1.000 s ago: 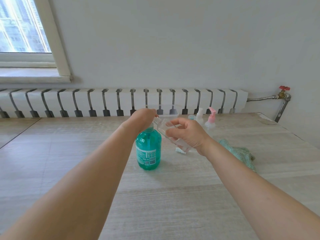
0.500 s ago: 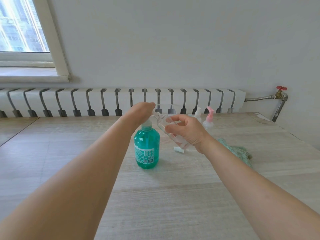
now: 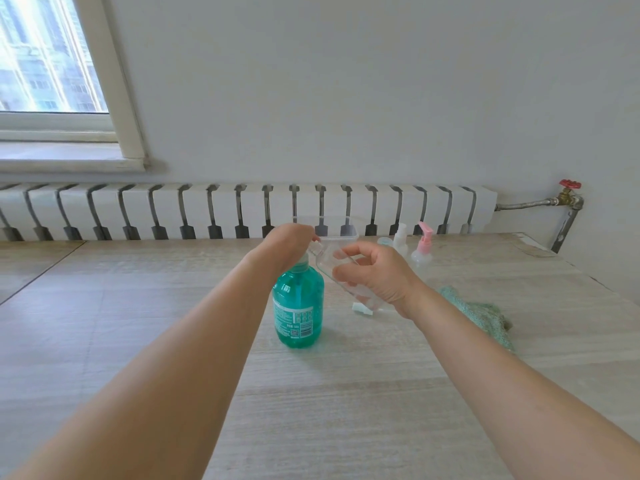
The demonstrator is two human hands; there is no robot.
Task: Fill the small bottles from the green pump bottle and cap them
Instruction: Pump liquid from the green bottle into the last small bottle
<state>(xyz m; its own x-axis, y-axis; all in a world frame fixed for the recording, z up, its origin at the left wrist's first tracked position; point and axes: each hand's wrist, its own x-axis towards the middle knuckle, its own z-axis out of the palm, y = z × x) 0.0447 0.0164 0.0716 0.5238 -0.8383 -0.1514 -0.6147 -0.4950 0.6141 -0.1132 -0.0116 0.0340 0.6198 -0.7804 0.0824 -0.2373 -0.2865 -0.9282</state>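
The right hand [image 3: 375, 278] grips a clear small bottle [image 3: 341, 271] tilted with its mouth up against the green pump bottle [image 3: 298, 306], whose pump head the left hand [image 3: 289, 244] covers, fingers hidden.

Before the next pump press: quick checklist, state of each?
1. Left hand on the pump head: ok, it covers the top of the green bottle.
2. Right hand grips the clear bottle: ok.
3. Clear bottle's mouth at the nozzle: cannot tell, the left hand hides the nozzle.
4. Clear bottle tilted toward the pump: ok.
5. Green bottle upright on the table: ok.
6. Cap at hand: cannot tell, a small white piece lies below the right hand.
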